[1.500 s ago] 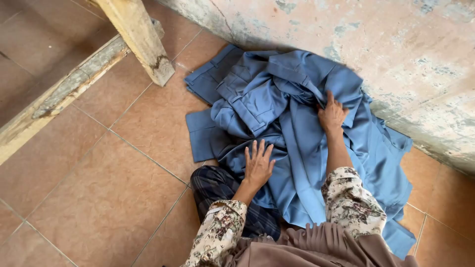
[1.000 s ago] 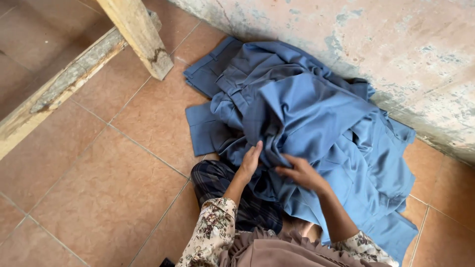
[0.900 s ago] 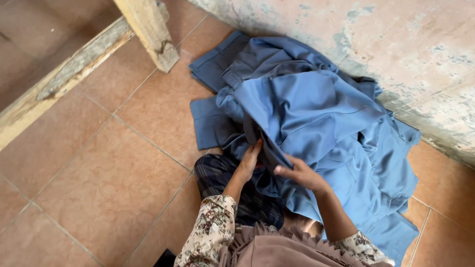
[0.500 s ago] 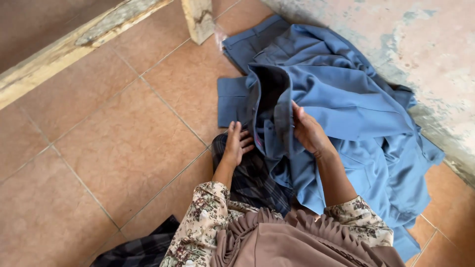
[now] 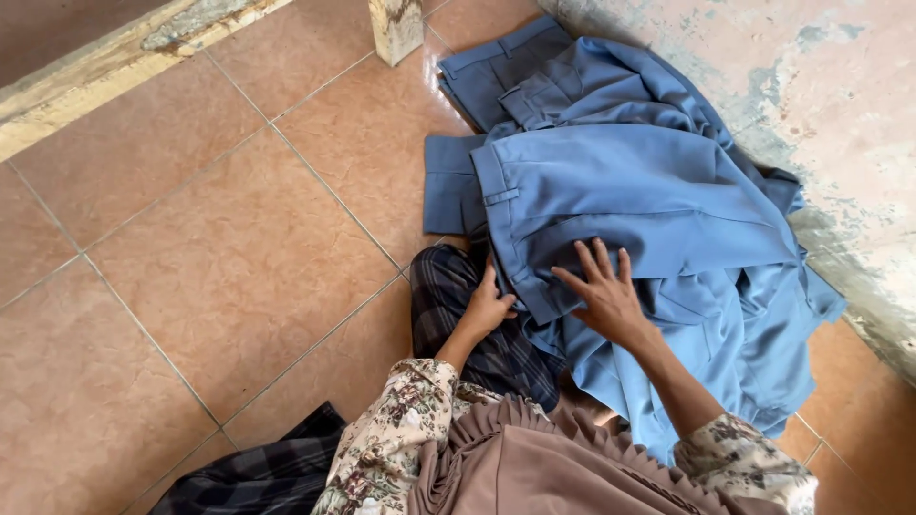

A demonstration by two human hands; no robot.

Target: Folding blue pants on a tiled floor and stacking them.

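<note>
A pile of blue trousers [image 5: 630, 191] lies on the tiled floor against the wall. The top pair is spread flat with its waistband toward the left. My right hand [image 5: 603, 291] rests flat on it, fingers spread, near the waistband's lower corner. At the waistband edge my left hand [image 5: 489, 307] has its fingers curled into the blue cloth, over a dark checked cloth [image 5: 458, 305] that lies beneath. Both forearms wear floral sleeves.
A wooden post [image 5: 396, 29] stands at the top, with a wooden beam [image 5: 114, 52] running left along the floor. A worn plaster wall [image 5: 840, 124] borders the pile on the right. More dark checked cloth [image 5: 258, 472] lies at the bottom left on the orange tiles.
The top blue trousers were folded over and now lie flat. My right hand went from gripping the cloth to pressing on it. The view shifted right and down.
</note>
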